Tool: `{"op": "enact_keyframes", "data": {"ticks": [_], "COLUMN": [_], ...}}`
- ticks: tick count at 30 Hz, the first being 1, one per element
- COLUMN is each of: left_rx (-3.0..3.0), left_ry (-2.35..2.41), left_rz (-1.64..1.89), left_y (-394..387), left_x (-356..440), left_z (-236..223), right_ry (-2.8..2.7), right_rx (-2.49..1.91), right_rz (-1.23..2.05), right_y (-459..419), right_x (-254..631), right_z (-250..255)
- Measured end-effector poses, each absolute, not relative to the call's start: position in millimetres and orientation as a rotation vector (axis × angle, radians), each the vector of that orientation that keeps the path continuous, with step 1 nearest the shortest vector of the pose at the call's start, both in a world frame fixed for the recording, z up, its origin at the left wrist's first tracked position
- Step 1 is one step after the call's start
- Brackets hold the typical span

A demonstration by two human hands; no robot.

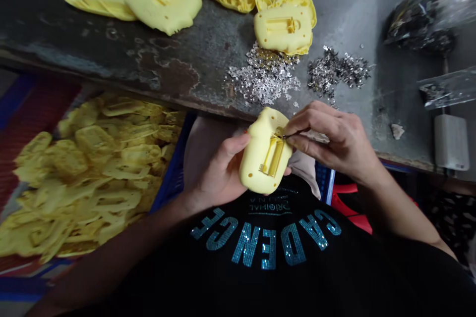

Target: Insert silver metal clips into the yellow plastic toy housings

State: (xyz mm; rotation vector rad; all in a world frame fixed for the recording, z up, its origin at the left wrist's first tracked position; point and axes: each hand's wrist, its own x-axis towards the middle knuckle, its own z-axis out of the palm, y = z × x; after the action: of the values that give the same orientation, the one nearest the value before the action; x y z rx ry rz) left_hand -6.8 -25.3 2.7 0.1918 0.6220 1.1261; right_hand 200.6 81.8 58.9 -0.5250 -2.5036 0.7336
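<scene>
A yellow plastic shell (260,158) is being gripped in the left hand (217,171), over the lap. A thin metal tool (293,134) is being pinched by the right hand (334,143), its tip being held at the shell's rectangular slot (274,155).

Metal bench (156,67), yellow plastic shells (284,29), silver clips (264,77)

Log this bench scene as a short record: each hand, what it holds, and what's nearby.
left hand: holds yellow molded plastic casing
right hand: pinches thin metal tool, tip at the casing's rectangular recess
on bench: silver metal bits in two piles, more yellow casings, on worn metal bench
beside person: blue crate heaped with yellow molded pieces
</scene>
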Motion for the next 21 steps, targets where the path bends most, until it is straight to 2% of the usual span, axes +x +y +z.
{"op": "enact_keyframes", "data": {"ticks": [4, 14, 21], "left_rx": [0.191, 0.237, 0.244], "left_ry": [0.621, 0.597, 0.569], "left_rz": [1.143, 1.163, 1.157], "left_y": [-29, -32, -31], "left_x": [-6, -5, -3], "left_z": [4, 6, 4], "right_ry": [-2.554, -2.334, -2.534], "right_rx": [-0.576, -0.656, -0.516], "right_rz": [0.602, 0.884, 0.615], "right_y": [81, 78, 71], "right_x": [200, 204, 202], "right_z": [59, 56, 67]}}
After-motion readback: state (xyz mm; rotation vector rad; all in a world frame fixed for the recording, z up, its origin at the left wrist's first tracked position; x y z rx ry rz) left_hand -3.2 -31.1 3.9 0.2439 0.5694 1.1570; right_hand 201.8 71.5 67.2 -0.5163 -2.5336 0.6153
